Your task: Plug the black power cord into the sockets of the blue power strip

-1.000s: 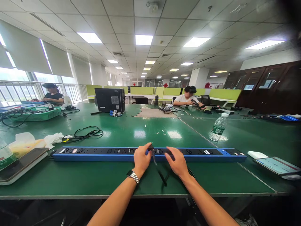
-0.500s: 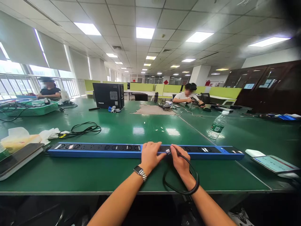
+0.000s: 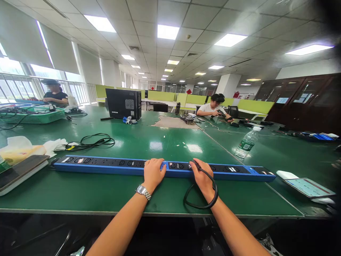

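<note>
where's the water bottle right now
In the head view the water bottle stands on the green table at the right, beyond the blue power strip, right of the right hand.

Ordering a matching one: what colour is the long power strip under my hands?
Blue casing with a black socket face, power strip, clearest in the head view.

Green table (image 3: 112, 192): long blue power strip (image 3: 106, 165) parallel to near edge; water bottle (image 3: 246, 143) right; coiled black cable (image 3: 93, 141), tissues (image 3: 54, 145) left; tablet (image 3: 309, 187) near right corner.
</note>
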Action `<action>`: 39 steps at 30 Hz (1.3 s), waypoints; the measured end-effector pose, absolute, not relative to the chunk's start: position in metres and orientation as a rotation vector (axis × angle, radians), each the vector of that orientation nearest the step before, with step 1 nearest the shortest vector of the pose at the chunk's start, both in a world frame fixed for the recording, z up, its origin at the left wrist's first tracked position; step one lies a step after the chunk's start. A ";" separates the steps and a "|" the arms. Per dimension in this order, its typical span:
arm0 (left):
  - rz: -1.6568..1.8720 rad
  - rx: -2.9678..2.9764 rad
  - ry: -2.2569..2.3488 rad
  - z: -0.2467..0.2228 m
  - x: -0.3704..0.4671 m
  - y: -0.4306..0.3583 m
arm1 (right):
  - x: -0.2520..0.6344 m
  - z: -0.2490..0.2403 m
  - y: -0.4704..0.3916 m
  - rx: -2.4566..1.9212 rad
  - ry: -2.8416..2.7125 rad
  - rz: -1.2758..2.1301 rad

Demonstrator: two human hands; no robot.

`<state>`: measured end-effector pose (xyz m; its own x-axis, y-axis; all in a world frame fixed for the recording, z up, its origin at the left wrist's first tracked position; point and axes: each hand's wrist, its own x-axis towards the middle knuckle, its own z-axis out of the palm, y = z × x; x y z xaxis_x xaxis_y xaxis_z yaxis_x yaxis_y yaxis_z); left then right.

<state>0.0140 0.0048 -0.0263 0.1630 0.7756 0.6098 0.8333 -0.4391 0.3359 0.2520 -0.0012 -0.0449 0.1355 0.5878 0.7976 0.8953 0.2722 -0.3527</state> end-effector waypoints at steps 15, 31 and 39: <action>-1.149 -2.444 -1.566 -0.026 0.003 0.002 | 0.248 -0.039 -0.005 -1.563 -1.750 -0.542; -0.983 -1.981 -1.896 -0.024 -0.084 0.019 | 0.245 -0.046 0.003 -1.449 -1.562 -0.364; -0.998 -1.972 -1.883 -0.024 -0.083 0.019 | 0.186 0.003 -0.001 -1.369 -1.371 -0.061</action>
<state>-0.0829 0.0193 -0.0243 -0.0619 0.7876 0.6131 0.9496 -0.1427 0.2791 0.1855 -0.0014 0.0026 0.3186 0.6494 0.6905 0.7085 0.3208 -0.6286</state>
